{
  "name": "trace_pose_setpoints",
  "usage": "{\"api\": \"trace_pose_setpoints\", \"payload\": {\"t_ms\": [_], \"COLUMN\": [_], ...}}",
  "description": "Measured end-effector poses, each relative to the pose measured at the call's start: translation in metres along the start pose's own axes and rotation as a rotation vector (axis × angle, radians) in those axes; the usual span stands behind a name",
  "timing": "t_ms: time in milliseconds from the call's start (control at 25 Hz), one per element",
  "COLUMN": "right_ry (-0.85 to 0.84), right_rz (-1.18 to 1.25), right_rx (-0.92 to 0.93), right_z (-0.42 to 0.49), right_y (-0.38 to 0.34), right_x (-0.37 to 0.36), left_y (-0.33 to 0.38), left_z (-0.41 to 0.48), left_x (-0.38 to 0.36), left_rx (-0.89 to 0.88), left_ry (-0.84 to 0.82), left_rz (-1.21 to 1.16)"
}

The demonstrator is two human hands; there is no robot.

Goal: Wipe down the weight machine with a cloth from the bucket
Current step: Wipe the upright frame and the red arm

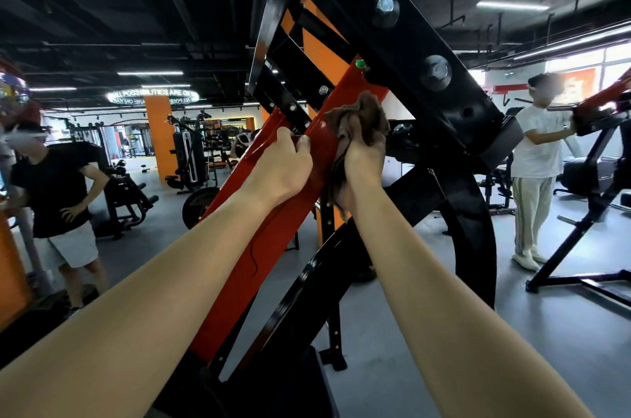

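The weight machine fills the middle of the view: a slanted red arm [269, 246] runs from lower left to upper right under a black bolted frame [409, 41]. My left hand [283, 164] grips the left edge of the red arm, fingers curled round it. My right hand [363, 161] holds a crumpled brown cloth [365, 117] and presses it against the right side of the red arm, just below the black frame. The bucket is not in view.
A person in a black shirt [54, 188] stands at the left, hands on hips. Another person in white [536, 158] works at a machine [597, 144] on the right. Other gym machines [189, 158] and an orange pillar [158, 134] stand behind on the grey floor.
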State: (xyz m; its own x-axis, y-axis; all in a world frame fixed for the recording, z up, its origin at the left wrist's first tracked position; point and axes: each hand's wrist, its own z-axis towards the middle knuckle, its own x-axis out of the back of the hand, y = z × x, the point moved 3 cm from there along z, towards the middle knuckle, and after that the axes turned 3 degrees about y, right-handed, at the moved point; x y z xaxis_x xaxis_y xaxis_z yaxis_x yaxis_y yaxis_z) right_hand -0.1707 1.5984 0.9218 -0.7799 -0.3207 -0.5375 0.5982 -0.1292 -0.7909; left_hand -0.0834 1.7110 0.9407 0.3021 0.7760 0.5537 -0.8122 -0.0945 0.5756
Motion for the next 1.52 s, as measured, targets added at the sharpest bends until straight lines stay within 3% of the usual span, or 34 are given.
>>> {"api": "trace_pose_setpoints", "payload": {"t_ms": [80,200,440,680,880,1040,1160,1280,1520], "right_ry": [-0.107,-0.239,-0.142,-0.197,-0.092,-0.255,-0.170,-0.163,-0.288], "right_rz": [0.057,-0.087,0.119,0.187,0.240,0.096,-0.129,-0.163,-0.128], "right_rx": [-0.044,-0.034,-0.158,-0.235,-0.298,-0.188,-0.088,-0.076,0.093], "right_z": [-0.012,-0.023,-0.001,-0.017,0.013,-0.023,-0.002,0.036,-0.048], "right_y": [0.020,0.053,0.017,0.017,-0.018,0.035,0.037,0.040,0.061], "right_x": [-0.003,-0.003,-0.015,-0.002,-0.007,-0.007,-0.013,-0.020,0.006], "left_y": [0.001,-0.004,-0.005,-0.005,-0.005,-0.004,-0.003,-0.005,-0.007], "left_z": [0.002,0.000,-0.002,-0.001,0.001,0.000,-0.003,-0.003,-0.016], "left_x": [-0.003,-0.006,-0.004,-0.005,-0.006,-0.008,-0.008,-0.008,-0.005], "left_rx": [-0.027,-0.078,-0.074,-0.086,-0.073,-0.068,-0.060,-0.028,0.046], "left_ry": [-0.014,0.045,0.083,0.121,0.116,0.153,0.153,0.153,0.129], "left_rz": [-0.005,-0.025,-0.042,0.018,0.022,0.042,0.031,-0.010,-0.123]}}
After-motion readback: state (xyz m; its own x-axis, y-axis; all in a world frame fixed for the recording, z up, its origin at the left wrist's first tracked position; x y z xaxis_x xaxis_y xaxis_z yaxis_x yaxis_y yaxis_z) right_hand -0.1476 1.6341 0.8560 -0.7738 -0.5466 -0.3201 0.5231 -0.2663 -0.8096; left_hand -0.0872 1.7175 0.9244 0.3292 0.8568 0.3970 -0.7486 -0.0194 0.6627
